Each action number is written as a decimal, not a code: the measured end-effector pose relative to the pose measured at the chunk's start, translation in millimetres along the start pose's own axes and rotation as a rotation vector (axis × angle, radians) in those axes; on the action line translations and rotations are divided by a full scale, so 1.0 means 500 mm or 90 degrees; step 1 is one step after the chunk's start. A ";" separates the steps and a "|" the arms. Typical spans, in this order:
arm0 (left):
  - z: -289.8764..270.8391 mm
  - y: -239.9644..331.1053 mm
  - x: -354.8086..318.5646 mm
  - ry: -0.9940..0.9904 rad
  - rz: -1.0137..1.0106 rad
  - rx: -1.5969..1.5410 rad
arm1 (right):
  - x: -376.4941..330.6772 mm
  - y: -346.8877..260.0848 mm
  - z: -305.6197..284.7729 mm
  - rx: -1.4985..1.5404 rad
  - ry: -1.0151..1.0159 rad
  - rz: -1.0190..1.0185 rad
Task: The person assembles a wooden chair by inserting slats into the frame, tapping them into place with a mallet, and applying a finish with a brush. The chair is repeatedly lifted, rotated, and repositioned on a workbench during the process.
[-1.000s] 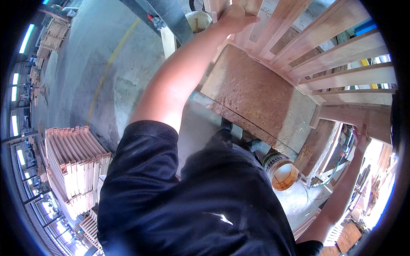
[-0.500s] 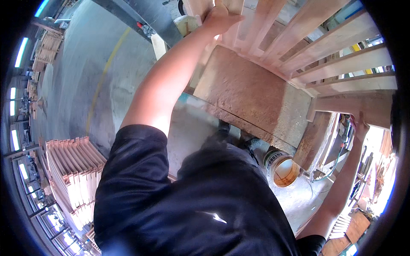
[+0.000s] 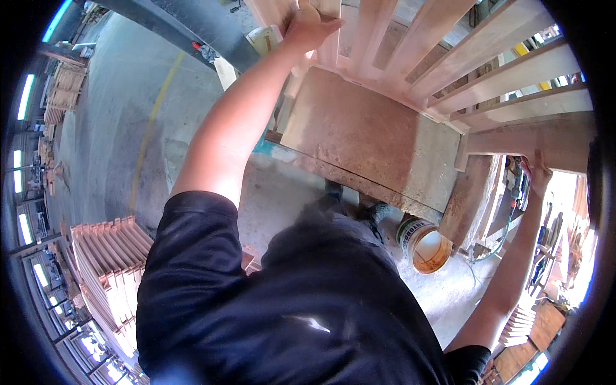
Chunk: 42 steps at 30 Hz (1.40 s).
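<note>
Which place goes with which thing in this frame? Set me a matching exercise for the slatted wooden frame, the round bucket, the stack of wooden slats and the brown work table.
Things:
1. pale slatted wooden frame
2. round bucket with an orange inside
3. stack of pale wooden slats
4. brown flat-topped work table

Places:
A. on the floor at the person's left
B. lying on the table, with the left hand and the right hand on it
C. on the floor under the table's near edge
D. straight ahead of the person, under the frame

Pairs: 1-B, 2-C, 3-A, 4-D
</note>
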State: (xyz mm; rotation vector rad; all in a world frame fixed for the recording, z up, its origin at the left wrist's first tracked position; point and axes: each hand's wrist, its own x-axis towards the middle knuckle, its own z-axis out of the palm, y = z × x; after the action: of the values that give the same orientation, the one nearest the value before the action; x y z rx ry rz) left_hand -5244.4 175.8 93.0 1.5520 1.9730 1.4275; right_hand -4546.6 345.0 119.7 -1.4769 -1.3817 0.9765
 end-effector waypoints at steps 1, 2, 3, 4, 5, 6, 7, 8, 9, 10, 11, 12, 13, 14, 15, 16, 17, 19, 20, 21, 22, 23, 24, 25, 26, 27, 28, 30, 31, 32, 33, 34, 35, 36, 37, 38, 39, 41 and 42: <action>0.005 -0.007 0.000 0.026 0.000 0.102 | 0.005 0.006 -0.008 0.004 0.007 0.004; 0.011 -0.015 0.003 0.053 0.002 0.206 | 0.007 0.007 -0.008 -0.003 0.007 0.002; 0.012 -0.022 0.003 0.081 0.002 0.312 | 0.003 0.004 0.003 -0.009 0.003 0.001; 0.008 -0.030 0.005 0.059 0.007 0.283 | -0.003 0.002 0.011 -0.016 0.000 0.001; -0.005 -0.041 0.004 0.038 0.008 0.259 | -0.024 -0.023 0.042 0.007 -0.038 0.014; 0.012 -0.046 0.019 0.002 0.027 0.211 | -0.018 0.004 -0.009 -0.003 -0.032 0.005; 0.027 -0.052 0.029 -0.007 0.027 0.208 | -0.018 0.040 -0.052 -0.013 -0.023 -0.004; 0.028 -0.072 0.033 -0.007 0.016 0.217 | -0.029 0.069 -0.065 0.012 -0.130 -0.097; 0.011 -0.100 0.026 0.002 -0.006 0.236 | -0.049 0.074 -0.051 -0.003 -0.192 -0.145; 0.020 -0.045 0.022 -0.033 0.010 0.265 | -0.101 0.116 -0.066 -0.028 -0.122 -0.148; 0.001 0.014 0.003 -0.054 0.015 0.309 | -0.166 0.117 -0.039 -0.113 -0.097 -0.181; -0.008 0.011 -0.006 -0.024 -0.006 0.316 | -0.224 0.103 -0.006 -0.200 -0.079 -0.219; -0.001 0.016 -0.006 -0.002 -0.017 0.313 | -0.265 0.127 -0.011 -0.371 0.018 -0.193; 0.005 0.008 -0.009 0.027 -0.027 0.319 | -0.321 0.113 0.005 -0.387 0.062 -0.112; 0.008 -0.010 -0.005 0.049 -0.007 0.267 | -0.368 0.130 0.016 -0.437 0.183 -0.022; 0.017 -0.026 0.002 0.070 0.013 0.216 | -0.408 0.154 0.018 -0.458 0.214 0.033; 0.033 -0.009 0.015 0.052 -0.022 0.228 | -0.435 0.223 -0.003 -0.460 0.253 0.047; 0.049 0.019 0.009 0.066 -0.055 0.248 | -0.478 0.249 0.018 -0.418 0.273 0.124; 0.059 0.026 0.006 0.092 -0.048 0.242 | -0.486 0.264 0.027 -0.411 0.289 0.172; 0.051 0.008 0.002 0.105 -0.008 0.228 | -0.488 0.267 0.035 -0.383 0.297 0.196; 0.047 -0.018 0.008 0.116 0.034 0.209 | -0.484 0.265 0.040 -0.355 0.309 0.220; 0.054 -0.023 0.014 0.117 0.009 0.185 | -0.477 0.268 0.036 -0.350 0.297 0.250; 0.058 -0.028 0.016 0.115 -0.018 0.164 | -0.474 0.270 0.033 -0.344 0.283 0.282; 0.059 -0.033 0.020 0.114 -0.046 0.144 | -0.467 0.271 0.031 -0.326 0.283 0.314; 0.048 -0.049 0.031 0.105 -0.047 0.187 | -0.464 0.275 0.031 -0.315 0.283 0.339; 0.033 -0.069 0.044 0.102 -0.047 0.229 | -0.460 0.269 0.032 -0.311 0.267 0.357; 0.028 -0.075 0.047 0.097 -0.047 0.270 | -0.461 0.258 0.032 -0.309 0.252 0.377; 0.058 -0.035 0.037 0.118 -0.058 0.313 | -0.459 0.248 0.028 -0.310 0.241 0.397; 0.071 -0.028 0.037 0.155 -0.054 0.353 | -0.459 0.254 0.026 -0.317 0.239 0.400; 0.068 -0.025 0.033 0.199 -0.053 0.396 | -0.456 0.256 0.028 -0.323 0.232 0.397; 0.048 -0.043 0.037 0.162 -0.042 0.363 | -0.456 0.256 0.031 -0.319 0.229 0.379; 0.040 -0.054 0.035 0.144 -0.055 0.362 | -0.457 0.259 0.034 -0.337 0.244 0.365; 0.031 -0.065 0.030 0.131 -0.072 0.360 | -0.456 0.261 0.036 -0.359 0.256 0.345; 0.025 -0.041 0.024 0.119 -0.087 0.360 | -0.455 0.265 0.046 -0.377 0.267 0.326; 0.018 -0.015 0.027 0.007 -0.159 0.278 | -0.462 0.277 0.037 -0.353 0.294 0.282; 0.023 0.043 0.021 -0.051 -0.207 0.250 | -0.463 0.300 0.031 -0.348 0.293 0.273; 0.025 0.103 0.012 -0.108 -0.256 0.226 | -0.465 0.318 0.024 -0.361 0.286 0.252; 0.045 0.095 0.007 -0.005 -0.256 0.289 | -0.466 0.305 0.022 -0.376 0.283 0.212; 0.063 0.079 0.000 0.063 -0.202 0.338 | -0.469 0.298 0.026 -0.333 0.290 0.219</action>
State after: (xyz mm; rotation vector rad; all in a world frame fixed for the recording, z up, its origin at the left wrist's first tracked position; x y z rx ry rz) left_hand -5198.7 190.6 109.3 1.2699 2.6661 0.9152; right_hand -4529.8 111.0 -29.2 -2.2204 -1.1052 0.4306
